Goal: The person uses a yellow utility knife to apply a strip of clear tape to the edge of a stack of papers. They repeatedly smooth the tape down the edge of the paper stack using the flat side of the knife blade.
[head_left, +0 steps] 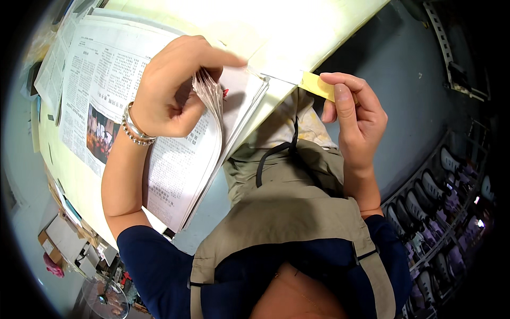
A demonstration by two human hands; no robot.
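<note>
My left hand, with a beaded bracelet and a bangle on its wrist, is closed round the bunched upper edges of several newspaper sheets. Its index finger points to the right. Below it, the sheets curve up from a newspaper stack on the table. Something small and red shows beside the bunched edges. Over the table's right edge, my right hand pinches a flat yellow piece between thumb and fingers. A thin line runs from its left end toward the stack; I cannot tell whether it is part of the piece.
More newspapers lie spread on the pale yellow table to the left. A khaki apron covers my front. Racks of shoe-like items stand at the lower right. A fan and boxes are at the lower left.
</note>
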